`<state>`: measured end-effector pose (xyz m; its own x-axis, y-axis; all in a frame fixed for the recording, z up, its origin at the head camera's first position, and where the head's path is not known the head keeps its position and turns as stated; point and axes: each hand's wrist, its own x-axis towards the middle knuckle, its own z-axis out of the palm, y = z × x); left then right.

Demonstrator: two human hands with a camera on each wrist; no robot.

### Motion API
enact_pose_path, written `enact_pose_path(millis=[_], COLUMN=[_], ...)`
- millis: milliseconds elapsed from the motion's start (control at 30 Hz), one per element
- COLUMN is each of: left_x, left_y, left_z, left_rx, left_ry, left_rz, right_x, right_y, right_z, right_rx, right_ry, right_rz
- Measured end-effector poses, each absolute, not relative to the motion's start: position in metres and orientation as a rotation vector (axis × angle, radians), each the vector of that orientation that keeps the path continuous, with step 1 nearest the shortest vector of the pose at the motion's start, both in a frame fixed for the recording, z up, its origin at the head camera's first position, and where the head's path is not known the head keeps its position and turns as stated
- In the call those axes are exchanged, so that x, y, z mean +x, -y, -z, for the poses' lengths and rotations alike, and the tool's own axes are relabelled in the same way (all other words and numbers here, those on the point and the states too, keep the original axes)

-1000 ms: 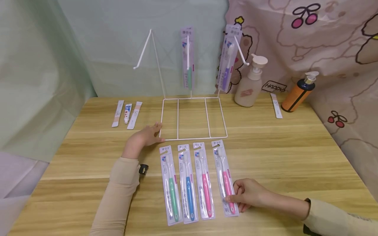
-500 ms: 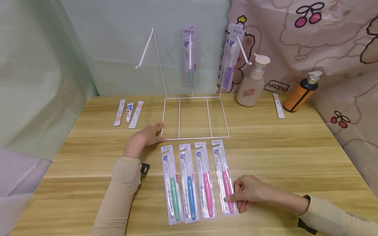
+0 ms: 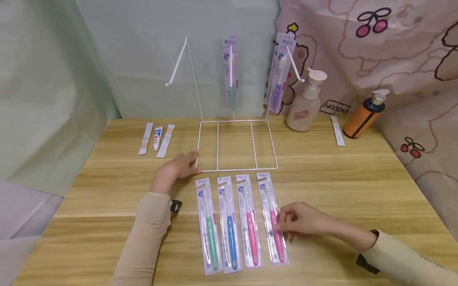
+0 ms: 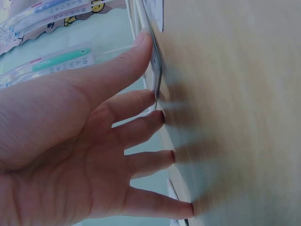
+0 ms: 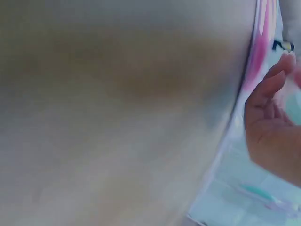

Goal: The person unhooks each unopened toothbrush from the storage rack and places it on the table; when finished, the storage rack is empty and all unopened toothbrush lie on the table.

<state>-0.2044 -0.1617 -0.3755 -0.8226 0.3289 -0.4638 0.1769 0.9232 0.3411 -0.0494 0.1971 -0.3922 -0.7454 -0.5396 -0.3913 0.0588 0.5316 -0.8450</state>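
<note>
My left hand rests with spread fingers at the near left corner of a white wire display rack. In the left wrist view its fingertips touch the wooden tabletop, thumb along the rack. My right hand hovers loosely curled at the right edge of a packaged pink toothbrush, thumb overlapping its handle. Left of it lie another packaged pink toothbrush, a blue one and a green one, side by side. In the right wrist view the nearby pack is blurred.
A packaged green toothbrush hangs on the rack's middle hook, purple ones on the right hook. The left hook is bare. Behind stand two pump bottles. Slim sachets and a small toothpaste tube lie back left.
My right hand has shifted slightly away from me along the rightmost toothbrush pack, which stays put. My left hand keeps its place at the rack. The head view has shifted a little.
</note>
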Motion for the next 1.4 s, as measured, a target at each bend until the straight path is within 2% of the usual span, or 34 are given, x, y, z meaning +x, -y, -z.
enact_pose_path(millis=[200, 367, 1033, 1400], left_x=[-0.204, -0.204, -0.205, -0.205], left_y=[0.161, 0.161, 0.16, 0.16], left_z=[0.375, 0.375, 0.375, 0.375], left_rx=[0.37, 0.363, 0.37, 0.372], left_ry=[-2.547, -2.55, -2.547, -2.551], left_rz=[-0.379, -0.375, -0.389, -0.373], right_x=[-0.084, -0.121, -0.281, -0.322], right_y=[-0.196, -0.184, -0.121, -0.098], right_z=[0.372, 0.357, 0.342, 0.324], right_rx=[-0.678, -0.723, -0.523, -0.248], right_ry=[-2.23, -2.422, -2.783, -2.778], right_rz=[1.276, 1.419, 1.79, 1.699])
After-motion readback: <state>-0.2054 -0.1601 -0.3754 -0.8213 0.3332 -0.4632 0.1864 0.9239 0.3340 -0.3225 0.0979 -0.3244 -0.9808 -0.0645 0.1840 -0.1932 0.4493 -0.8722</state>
